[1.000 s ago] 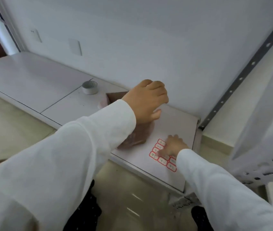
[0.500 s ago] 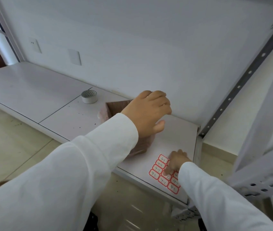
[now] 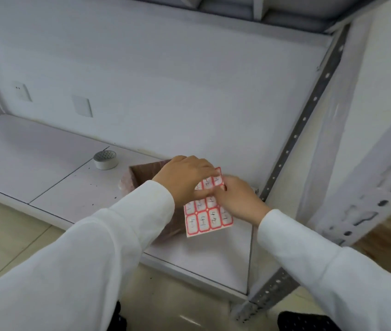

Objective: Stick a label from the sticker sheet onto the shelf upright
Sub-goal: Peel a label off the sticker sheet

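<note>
sticker sheet (image 3: 207, 211), white with red-bordered labels carrying handwritten marks, sits just right of the frame's centre, held up off the white shelf board (image 3: 201, 256) and tilted, its lower edge toward the camera. left hand (image 3: 184, 180) comes in from the lower left in a white sleeve and grips the sheet's upper left part, thumb lying across the front of the labels and the other fingers curled over the top edge. right hand (image 3: 239, 199) comes in from the lower right, its fingers bunched together at the sheet's upper right edge, fingertips touching a label there; whether a label is pinched between them cannot be told. behind the left hand, a brown cardboard box (image 3: 142, 173) stands open on the board. a roll of tape (image 3: 105, 159) lies flat on the board left of centre, well apart from the hands. shelf upright (image 3: 304, 120), grey metal with a row of holes, runs diagonally from the upper right down to the board's back corner, near the right hand. a second perforated upright (image 3: 268, 292) shows at the lower right.
</note>
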Demonstrator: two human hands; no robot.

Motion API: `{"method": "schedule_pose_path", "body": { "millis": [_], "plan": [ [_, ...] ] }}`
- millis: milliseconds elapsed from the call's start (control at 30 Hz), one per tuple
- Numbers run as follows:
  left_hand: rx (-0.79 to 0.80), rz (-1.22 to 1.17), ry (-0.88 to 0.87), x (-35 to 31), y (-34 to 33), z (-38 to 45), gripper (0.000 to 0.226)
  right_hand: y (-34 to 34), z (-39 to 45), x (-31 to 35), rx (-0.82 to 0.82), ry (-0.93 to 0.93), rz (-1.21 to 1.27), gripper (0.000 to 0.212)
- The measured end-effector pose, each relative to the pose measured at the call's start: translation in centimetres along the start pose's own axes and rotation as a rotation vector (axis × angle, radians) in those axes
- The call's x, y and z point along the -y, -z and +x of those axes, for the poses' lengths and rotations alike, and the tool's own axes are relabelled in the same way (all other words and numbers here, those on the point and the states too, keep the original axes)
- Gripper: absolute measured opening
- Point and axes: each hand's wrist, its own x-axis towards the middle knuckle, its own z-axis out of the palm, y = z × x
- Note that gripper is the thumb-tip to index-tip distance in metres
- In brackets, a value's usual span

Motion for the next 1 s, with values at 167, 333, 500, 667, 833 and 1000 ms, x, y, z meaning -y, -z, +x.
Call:
{"method": "schedule_pose_path", "body": {
  "millis": [167, 333, 500, 667, 833, 1000],
  "plan": [
    [-0.036, -0.184, 0.015, -1.6, 1.1, -0.1, 0.047, 3.0, -4.1, 1.2, -0.013, 0.019, 0.284, 0.019],
    [-0.036, -0.651, 0.235, -2.7, 2.3, -1.0, 0.032, 4.0, -4.2, 2.1, 0.058, -0.128, 0.594, 0.019],
    [-0.107, -0.861, 0.333, -2.4, 2.4, -2.1, 0.020, 3.6, -4.0, 2.6, -0.009, 0.009, 0.408, 0.026],
    [-0.147, -0.984, 0.444, -2.0, 2.3, -2.3, 0.012, 2.9, -3.9, 2.5, 0.019, 0.118, 0.237, 0.028],
    [-0.107, -1.019, 0.473, -1.7, 2.4, -2.5, 0.008, 2.7, -3.9, 2.1, 0.045, 0.143, 0.139, 0.029],
    [-0.104, -1.006, 0.490, -1.3, 2.3, -2.6, 0.005, 2.5, -3.8, 1.8, 0.077, 0.118, 0.138, 0.029]
  ]
}}
